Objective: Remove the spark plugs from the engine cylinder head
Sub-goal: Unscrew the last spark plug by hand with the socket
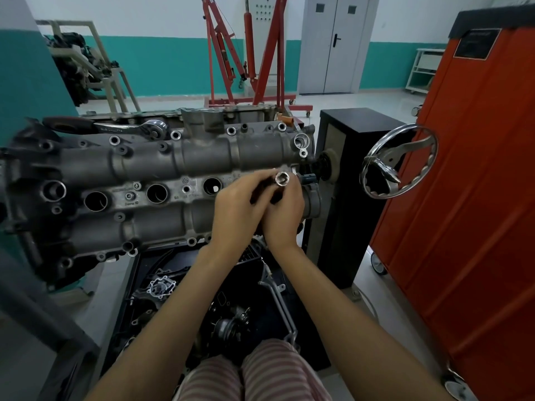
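While both hands hold a spark plug socket over the right end of the engine cylinder head (162,169), the plug wells stand open.

From the left: a ratchet (127,127) lies on the head's far edge, well apart from the hands; three dark wells (156,193) run along the middle. The left hand (237,206) and right hand (285,209), touching, pinch the socket (281,179), its open end facing up. Whether a plug sits inside cannot be told. Next, probably, the socket goes onto the ratchet or into a well.

socket (281,179) body hidden inside both hands; cylinder head (121,180) cut off at left edge.
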Demonstrator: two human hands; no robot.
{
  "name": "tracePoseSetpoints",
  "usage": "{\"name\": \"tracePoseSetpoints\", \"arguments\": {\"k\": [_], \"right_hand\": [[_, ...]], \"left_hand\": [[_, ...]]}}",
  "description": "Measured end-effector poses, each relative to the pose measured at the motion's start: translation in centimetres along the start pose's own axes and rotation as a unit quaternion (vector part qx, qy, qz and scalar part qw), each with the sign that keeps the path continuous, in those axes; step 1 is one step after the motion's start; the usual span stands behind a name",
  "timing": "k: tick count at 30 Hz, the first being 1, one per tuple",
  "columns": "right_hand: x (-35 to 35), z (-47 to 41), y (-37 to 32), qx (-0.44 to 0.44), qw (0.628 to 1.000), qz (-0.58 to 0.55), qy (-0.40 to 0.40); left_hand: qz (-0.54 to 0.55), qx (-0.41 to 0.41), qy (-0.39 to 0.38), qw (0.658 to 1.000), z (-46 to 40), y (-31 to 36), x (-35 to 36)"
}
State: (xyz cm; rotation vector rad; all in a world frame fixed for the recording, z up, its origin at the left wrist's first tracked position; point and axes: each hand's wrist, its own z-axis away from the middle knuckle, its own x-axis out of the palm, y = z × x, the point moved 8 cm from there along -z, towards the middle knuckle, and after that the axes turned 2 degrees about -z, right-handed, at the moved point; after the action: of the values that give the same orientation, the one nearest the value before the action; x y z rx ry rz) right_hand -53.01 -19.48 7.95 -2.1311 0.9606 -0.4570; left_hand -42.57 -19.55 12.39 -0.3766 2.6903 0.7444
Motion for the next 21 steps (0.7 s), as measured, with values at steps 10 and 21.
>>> {"name": "tracePoseSetpoints", "arguments": {"k": [10,21], "right_hand": [[0.3,-0.4,-0.3,0.035,0.998,-0.045,-0.041],[-0.2,-0.3,-0.5,0.066,0.993,-0.090,-0.038]], "left_hand": [[-0.037,0.046,-0.030,0.998,-0.2,1.3,0.6],[-0.057,0.002,0.026,0.998,-0.7,1.2,0.0]]}}
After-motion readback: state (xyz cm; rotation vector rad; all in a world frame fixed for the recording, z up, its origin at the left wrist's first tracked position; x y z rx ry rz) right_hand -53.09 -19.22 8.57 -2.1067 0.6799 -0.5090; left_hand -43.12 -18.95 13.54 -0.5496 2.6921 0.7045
